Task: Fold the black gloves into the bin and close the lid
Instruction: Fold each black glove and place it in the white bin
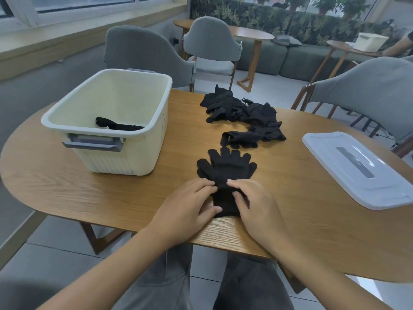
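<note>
Black gloves (225, 173), cream ribbed bin (125, 121) with grey handle (93, 143), clear lid (357, 168), wood-grain table (89, 193).

A big wooden table (67, 193) with round ends held everything. On its left side stood a cream bin (125, 157) with a grey handle. A pair of black gloves (225, 171) lay flat near the front edge, fingers pointing away. Behind it sat a messy pile of black gloves (243, 113). On the right side lay a clear lid (357, 168).
</note>
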`<action>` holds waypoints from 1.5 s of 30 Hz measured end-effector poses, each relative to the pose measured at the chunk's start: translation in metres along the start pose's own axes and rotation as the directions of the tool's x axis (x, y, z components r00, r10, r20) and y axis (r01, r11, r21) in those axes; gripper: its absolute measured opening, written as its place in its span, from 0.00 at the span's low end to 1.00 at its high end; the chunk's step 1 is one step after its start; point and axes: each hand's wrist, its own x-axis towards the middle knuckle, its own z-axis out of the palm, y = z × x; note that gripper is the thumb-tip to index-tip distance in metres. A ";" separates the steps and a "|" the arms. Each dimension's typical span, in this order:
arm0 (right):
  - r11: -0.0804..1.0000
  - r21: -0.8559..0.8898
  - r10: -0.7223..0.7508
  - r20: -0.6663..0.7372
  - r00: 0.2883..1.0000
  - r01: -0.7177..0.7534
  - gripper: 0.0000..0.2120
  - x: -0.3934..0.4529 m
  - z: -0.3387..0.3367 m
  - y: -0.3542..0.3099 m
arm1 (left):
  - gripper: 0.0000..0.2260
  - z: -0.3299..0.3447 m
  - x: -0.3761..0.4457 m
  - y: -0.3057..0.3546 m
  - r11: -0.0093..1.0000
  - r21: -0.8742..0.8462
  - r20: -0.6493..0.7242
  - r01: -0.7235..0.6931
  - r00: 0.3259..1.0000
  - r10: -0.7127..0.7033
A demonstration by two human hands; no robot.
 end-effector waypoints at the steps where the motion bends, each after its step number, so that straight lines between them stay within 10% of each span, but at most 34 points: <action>1: 1.000 -0.012 -0.013 -0.020 1.000 0.013 0.14 -0.001 0.000 0.000 | 0.26 0.001 -0.001 0.000 1.000 -0.002 -0.002 0.011 1.000 -0.011; 19: 0.917 -0.273 -0.320 -0.064 0.945 0.292 0.13 -0.027 0.002 -0.006 | 0.20 0.000 -0.001 0.004 0.999 -0.023 -0.022 0.033 0.999 -0.034; 31: 0.952 -0.199 -0.241 -0.013 0.970 0.234 0.14 -0.025 -0.002 -0.011 | 0.27 -0.001 -0.002 0.004 0.995 -0.059 -0.004 0.079 0.997 -0.079; 40: 0.967 -0.144 -0.221 -0.064 0.973 0.211 0.14 -0.026 -0.005 -0.015 | 0.10 -0.007 0.001 0.006 0.989 -0.093 -0.192 0.116 0.972 -0.132; 45: 0.998 0.054 0.014 -0.022 1.000 -0.013 0.15 -0.010 -0.015 -0.011 | 0.19 -0.004 0.005 0.011 0.996 -0.086 -0.057 0.022 0.998 -0.027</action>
